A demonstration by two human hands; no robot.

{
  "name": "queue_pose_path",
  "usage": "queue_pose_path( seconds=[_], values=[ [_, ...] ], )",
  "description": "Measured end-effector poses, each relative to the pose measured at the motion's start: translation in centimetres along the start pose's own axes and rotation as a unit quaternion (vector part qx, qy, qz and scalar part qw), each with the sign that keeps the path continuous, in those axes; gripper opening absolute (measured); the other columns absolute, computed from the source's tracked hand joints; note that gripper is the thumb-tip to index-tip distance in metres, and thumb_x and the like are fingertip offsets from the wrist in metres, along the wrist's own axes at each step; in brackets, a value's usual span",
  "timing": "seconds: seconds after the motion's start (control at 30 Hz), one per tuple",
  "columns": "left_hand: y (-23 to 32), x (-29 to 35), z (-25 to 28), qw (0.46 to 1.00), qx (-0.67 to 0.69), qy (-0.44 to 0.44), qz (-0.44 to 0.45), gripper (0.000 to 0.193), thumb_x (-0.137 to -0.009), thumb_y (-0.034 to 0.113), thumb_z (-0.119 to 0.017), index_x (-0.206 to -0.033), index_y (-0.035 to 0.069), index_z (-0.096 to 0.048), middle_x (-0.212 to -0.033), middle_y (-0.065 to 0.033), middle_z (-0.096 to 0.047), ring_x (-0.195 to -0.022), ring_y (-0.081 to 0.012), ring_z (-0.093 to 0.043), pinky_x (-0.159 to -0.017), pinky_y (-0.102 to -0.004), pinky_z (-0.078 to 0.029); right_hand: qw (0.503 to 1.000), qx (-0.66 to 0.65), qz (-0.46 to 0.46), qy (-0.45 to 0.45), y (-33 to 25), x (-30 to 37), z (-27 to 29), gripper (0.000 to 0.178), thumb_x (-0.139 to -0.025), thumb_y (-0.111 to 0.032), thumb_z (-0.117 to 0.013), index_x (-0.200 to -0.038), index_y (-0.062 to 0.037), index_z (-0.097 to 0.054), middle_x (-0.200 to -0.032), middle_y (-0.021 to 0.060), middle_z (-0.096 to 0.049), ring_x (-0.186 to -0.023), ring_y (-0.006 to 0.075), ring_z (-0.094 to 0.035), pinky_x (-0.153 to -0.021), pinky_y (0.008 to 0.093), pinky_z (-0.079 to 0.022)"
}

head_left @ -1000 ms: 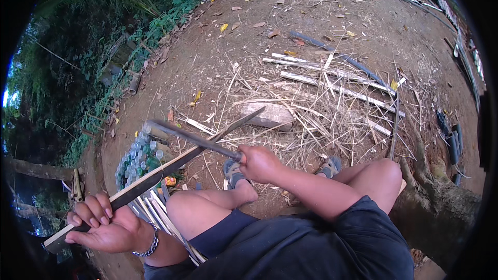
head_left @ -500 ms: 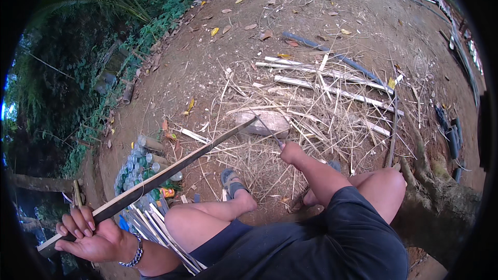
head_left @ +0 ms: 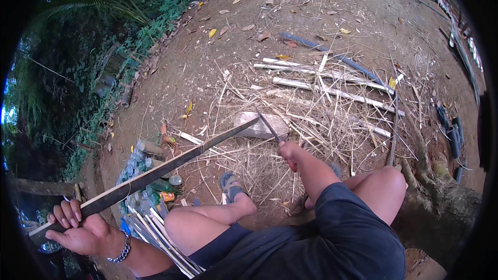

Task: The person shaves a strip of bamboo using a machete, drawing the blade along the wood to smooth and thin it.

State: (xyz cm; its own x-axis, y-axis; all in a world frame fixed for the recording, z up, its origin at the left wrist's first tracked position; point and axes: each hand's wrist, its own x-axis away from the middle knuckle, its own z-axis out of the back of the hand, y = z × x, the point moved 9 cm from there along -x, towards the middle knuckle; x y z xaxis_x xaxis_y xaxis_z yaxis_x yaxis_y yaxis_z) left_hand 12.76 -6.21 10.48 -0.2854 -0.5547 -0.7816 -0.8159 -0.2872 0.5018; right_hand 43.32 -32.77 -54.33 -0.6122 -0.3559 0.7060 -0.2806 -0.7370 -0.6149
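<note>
A long split bamboo strip (head_left: 161, 170), dark on one face and pale along its edge, slants from the lower left up to a short log (head_left: 277, 121) on the ground. My left hand (head_left: 85, 231), with a chain bracelet at its wrist, is closed around the strip's near end. In my right hand (head_left: 290, 153) is a knife (head_left: 268, 126), gripped by its handle. Its blade points away over the log, with the tip beside the far end of the strip. Whether blade and strip touch, I cannot tell.
Pale shavings (head_left: 311, 114) and several split strips (head_left: 337, 92) litter the dirt around the log. A blue-grey pipe (head_left: 332, 54) lies behind. Bottles (head_left: 137, 168) and a bundle of thin strips (head_left: 161, 238) sit by my left leg. Tree roots (head_left: 436, 186) rise at right.
My left hand has shifted a little to the left with the bamboo strip. The knife has turned slightly, and its tip has come a little nearer and to the right.
</note>
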Motion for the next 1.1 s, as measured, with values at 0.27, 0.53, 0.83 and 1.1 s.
queue_pose_path(
  seconds=[0.27,0.53,0.83,1.1],
  values=[
    [-0.8,0.3,-0.2,0.997,0.041,-0.017,0.064,0.053,-0.097,0.053,-0.042,-0.107,0.002,-0.05,-0.087,-0.0056,-0.045,-0.083,-0.0211,-0.045,-0.083,-0.0387,-0.04,0.957,-0.283,0.036,0.051,1.8,5.0,-5.7,0.018,-0.075,-0.014,-0.069,-0.078,0.0011,-0.06,-0.068,0.0114,-0.062,-0.06,0.0218,-0.06,-0.056,0.0377,-0.048],
    [-0.2,2.5,-1.4,0.979,0.148,-0.137,0.022,0.045,-0.094,0.054,-0.051,-0.091,0.009,-0.05,-0.074,-0.0003,-0.048,-0.06,-0.0124,-0.05,-0.059,-0.0284,-0.044,0.964,-0.104,0.226,0.094,-13.3,23.3,-1.2,0.021,-0.08,-0.018,-0.061,-0.091,0.0005,-0.057,-0.079,0.0224,-0.063,-0.075,0.0387,-0.063,-0.071,0.045,-0.049],
    [2.8,7.6,-5.1,0.984,0.114,-0.134,-0.022,0.051,-0.096,0.059,-0.041,-0.081,0.011,-0.041,-0.058,0.002,-0.036,-0.042,-0.0067,-0.034,-0.041,-0.0215,-0.031,0.856,0.005,0.515,0.043,-25.6,42.1,-3.8,0.024,-0.076,-0.012,-0.06,-0.096,0.0006,-0.054,-0.076,0.0244,-0.063,-0.077,0.0434,-0.063,-0.071,0.0496,-0.05],
    [3.9,9.3,-5.6,0.987,0.094,-0.123,-0.043,0.051,-0.097,0.058,-0.038,-0.079,0.011,-0.039,-0.056,0.0018,-0.035,-0.041,-0.0068,-0.032,-0.04,-0.0223,-0.03,0.888,0.02,0.458,0.036,-22.6,41.6,-3.7,0.024,-0.079,-0.013,-0.059,-0.098,-0.0002,-0.054,-0.074,0.025,-0.062,-0.074,0.0436,-0.063,-0.069,0.0498,-0.051]
  ],
)
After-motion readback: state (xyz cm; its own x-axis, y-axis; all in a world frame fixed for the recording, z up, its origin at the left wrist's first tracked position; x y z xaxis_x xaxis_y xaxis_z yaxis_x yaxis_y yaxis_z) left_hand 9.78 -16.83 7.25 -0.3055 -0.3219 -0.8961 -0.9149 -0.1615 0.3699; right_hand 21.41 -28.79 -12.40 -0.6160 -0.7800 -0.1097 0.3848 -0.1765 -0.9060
